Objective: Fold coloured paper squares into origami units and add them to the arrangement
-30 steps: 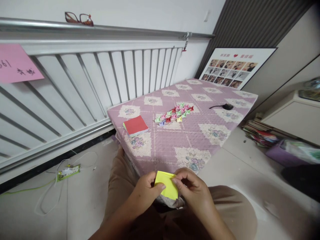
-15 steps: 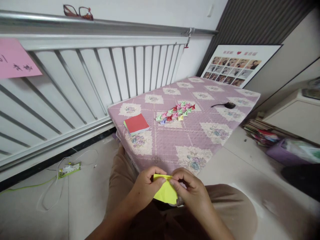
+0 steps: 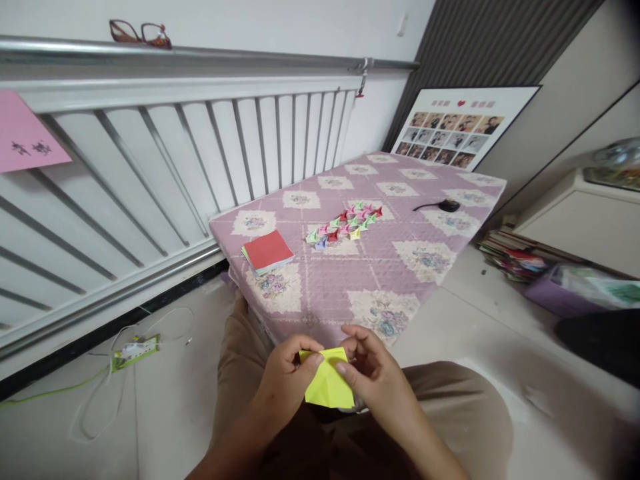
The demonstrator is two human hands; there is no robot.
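A folded yellow paper (image 3: 330, 385) with creases is held over my lap, just off the table's near edge. My left hand (image 3: 290, 373) pinches its upper left part between thumb and fingers. On its right side rests the thumb of my right hand (image 3: 373, 367), with the index finger lifted off and the other fingers curled behind. A stack of square paper with a red sheet on top (image 3: 269, 252) lies at the table's left. Several small folded paper pieces (image 3: 345, 225) in green, pink, red, yellow and blue stand in rows mid-table.
The table (image 3: 325, 287) wears a purple floral cloth. A black object with a cord (image 3: 449, 205) lies on its right. Beyond are a white radiator (image 3: 225, 147) and a photo board (image 3: 450, 130). A power strip (image 3: 136, 352) is on the floor at left.
My right index finger has lifted from the paper's top edge, and more of the yellow paper's upper right shows. The whole view has shifted slightly.
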